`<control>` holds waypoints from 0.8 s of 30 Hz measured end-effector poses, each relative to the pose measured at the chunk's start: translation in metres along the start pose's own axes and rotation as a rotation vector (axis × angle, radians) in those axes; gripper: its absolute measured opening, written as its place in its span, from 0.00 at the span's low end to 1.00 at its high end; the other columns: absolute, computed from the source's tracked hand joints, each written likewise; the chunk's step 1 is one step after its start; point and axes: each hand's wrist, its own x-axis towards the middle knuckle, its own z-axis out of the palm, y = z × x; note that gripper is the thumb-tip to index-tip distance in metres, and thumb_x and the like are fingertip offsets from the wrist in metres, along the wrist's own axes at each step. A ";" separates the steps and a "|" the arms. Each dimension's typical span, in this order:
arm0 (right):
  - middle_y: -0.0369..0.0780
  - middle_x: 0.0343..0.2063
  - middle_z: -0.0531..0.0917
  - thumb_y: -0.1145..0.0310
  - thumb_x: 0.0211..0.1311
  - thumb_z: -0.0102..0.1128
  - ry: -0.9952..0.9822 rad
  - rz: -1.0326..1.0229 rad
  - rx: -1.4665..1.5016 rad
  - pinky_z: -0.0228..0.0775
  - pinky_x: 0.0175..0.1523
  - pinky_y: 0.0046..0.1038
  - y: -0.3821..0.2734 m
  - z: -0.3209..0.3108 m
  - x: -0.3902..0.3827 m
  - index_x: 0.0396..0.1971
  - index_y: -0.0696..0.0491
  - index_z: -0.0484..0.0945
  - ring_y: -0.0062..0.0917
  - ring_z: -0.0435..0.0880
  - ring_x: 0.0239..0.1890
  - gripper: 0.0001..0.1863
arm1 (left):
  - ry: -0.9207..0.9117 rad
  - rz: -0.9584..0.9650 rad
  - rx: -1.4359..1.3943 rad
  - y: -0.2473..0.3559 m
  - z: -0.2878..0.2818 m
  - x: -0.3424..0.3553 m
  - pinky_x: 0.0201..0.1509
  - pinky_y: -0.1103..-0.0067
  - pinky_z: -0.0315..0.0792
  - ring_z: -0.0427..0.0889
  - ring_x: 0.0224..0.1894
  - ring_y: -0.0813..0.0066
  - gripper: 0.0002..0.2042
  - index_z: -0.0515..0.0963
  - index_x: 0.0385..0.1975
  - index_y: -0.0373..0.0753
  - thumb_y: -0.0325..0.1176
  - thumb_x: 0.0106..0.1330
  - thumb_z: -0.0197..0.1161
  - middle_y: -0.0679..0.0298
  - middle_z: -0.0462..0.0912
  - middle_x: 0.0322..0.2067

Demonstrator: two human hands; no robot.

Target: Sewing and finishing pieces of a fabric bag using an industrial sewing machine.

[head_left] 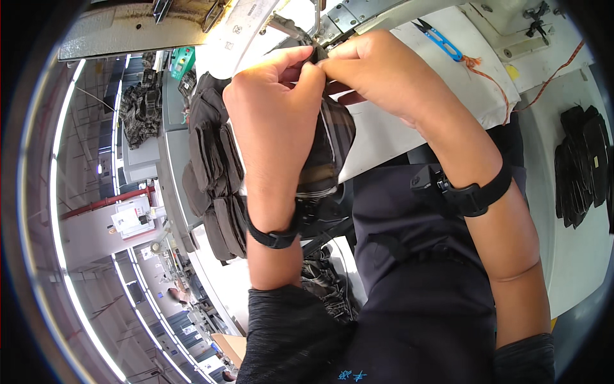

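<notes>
My left hand (275, 105) is closed, thumb and forefinger pinched together on the upper end of a dark fabric piece (329, 144). Close beside it my right hand (374, 70) is closed too, fingertips meeting the same end of the cloth. The rest of the piece hangs below, over the edge of the white table (390, 131), partly behind my left hand. Just above my fingertips are the presser foot area and metal plate of a sewing machine (342, 16). My fingers hide the exact edge that they grip.
Blue thread snips (441, 41) with an orange cord (492, 80) lie on the table at right. Stacked dark fabric pieces (214, 157) stand to the left; another stack (582, 163) lies far right. A dark bundle (326, 281) sits low beside my lap. Workstations (185, 301) extend leftward.
</notes>
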 end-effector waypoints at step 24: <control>0.35 0.43 0.88 0.69 0.79 0.56 0.088 0.146 0.873 0.78 0.49 0.21 -0.001 0.040 -0.039 0.51 0.62 0.84 0.14 0.86 0.43 0.13 | -0.064 -0.506 -1.009 -0.075 -0.018 -0.101 0.64 0.74 0.76 0.84 0.57 0.71 0.29 0.66 0.72 0.25 0.28 0.75 0.68 0.54 0.83 0.59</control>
